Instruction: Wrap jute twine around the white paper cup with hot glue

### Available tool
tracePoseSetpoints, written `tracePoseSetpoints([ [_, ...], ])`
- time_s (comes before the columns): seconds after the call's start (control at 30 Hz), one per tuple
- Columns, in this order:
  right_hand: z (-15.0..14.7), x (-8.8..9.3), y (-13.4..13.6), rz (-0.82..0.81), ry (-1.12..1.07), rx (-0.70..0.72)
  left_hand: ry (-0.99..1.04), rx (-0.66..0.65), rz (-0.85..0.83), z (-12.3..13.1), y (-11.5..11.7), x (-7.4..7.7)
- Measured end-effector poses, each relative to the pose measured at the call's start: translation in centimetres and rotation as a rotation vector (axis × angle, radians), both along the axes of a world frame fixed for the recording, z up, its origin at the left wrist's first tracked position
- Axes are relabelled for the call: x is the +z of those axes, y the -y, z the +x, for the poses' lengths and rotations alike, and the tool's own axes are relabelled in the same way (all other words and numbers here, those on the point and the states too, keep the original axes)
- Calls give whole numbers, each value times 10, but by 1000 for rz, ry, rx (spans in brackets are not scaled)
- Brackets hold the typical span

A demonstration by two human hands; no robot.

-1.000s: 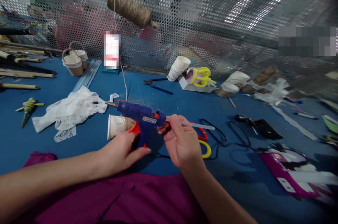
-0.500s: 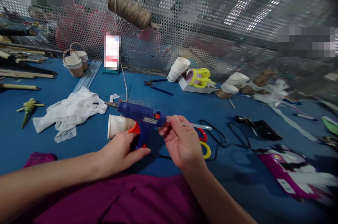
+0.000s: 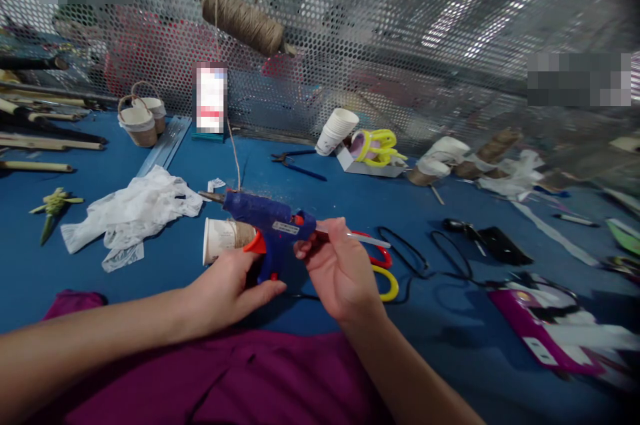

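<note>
In the head view, my left hand is closed round the handle of a blue glue gun with an orange trigger. The gun's metal nozzle points left, level with a heap of white lace fabric. My right hand pinches a translucent glue stick, whose front end sits in the back of the gun. Behind the left hand a paper cup lies on its side, partly wound with twine. Red and yellow ring handles lie just beyond the right hand.
A twine spool hangs on the mesh partition, above a phone. Small cup baskets, blue pliers, stacked paper cups and a box with yellow scissors stand along the back. Black cable runs to the right.
The right hand has shifted slightly left toward the gun, and less of the glue stick sticks out behind it. The left hand keeps its grip on the gun.
</note>
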State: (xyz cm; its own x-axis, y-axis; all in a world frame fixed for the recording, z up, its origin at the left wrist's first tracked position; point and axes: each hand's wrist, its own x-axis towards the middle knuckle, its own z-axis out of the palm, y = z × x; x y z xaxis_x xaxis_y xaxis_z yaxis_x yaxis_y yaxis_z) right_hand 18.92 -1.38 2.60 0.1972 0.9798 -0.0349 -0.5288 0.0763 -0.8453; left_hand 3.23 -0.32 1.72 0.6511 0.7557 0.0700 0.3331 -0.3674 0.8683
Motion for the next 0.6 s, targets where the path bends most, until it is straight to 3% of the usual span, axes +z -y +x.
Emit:
tracePoseSetpoints([
  [0.33, -1, 1, 1, -20, 41, -1, -36, 21, -24, 0, 0, 2],
  [0.53, -7, -8, 9, -12, 362, 363, -82, -38, -82, 0, 0, -7],
  [0.6, -8, -10, 9, -28, 414, 389, -151, -84, -50, -1, 0, -2],
])
